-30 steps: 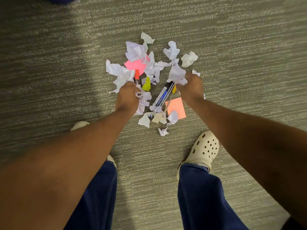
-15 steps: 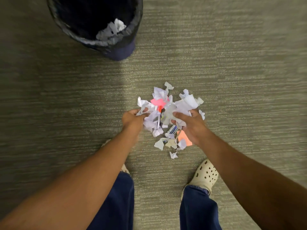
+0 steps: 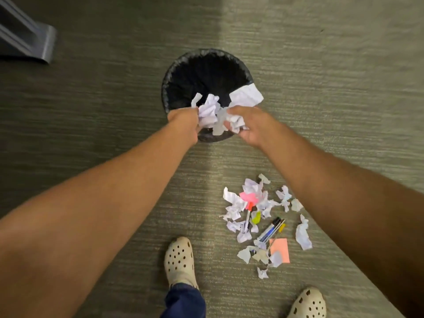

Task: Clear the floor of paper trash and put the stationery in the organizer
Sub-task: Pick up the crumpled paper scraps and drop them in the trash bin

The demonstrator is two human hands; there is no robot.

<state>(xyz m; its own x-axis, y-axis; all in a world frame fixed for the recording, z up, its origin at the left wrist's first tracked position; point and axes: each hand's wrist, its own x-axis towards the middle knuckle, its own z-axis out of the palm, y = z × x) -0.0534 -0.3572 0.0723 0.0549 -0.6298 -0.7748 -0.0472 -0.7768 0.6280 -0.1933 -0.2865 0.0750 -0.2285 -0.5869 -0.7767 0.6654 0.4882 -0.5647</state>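
Observation:
My left hand (image 3: 184,122) and my right hand (image 3: 249,126) together hold a bunch of crumpled white paper (image 3: 212,112) over the near rim of a round black-lined trash bin (image 3: 183,65). A flat white sheet (image 3: 246,96) sticks out of the bunch over the bin's right edge. On the carpet lower right lies a scatter of torn paper scraps (image 3: 234,204), with a pink sticky note (image 3: 247,197), an orange sticky note (image 3: 280,250), a bundle of pens (image 3: 270,230), another pen (image 3: 247,218) and a yellow piece (image 3: 255,218) among them.
Grey striped carpet covers the floor. A dark metal furniture foot (image 3: 27,42) sits at the top left. My two cream clogs (image 3: 180,260) (image 3: 308,304) stand at the bottom, the right one close to the scraps. No organizer is in view.
Both hands closed on paper in the floor pile, lifted it and carried it up to the trash bin. The view tilted forward, so the bin came fully into sight.

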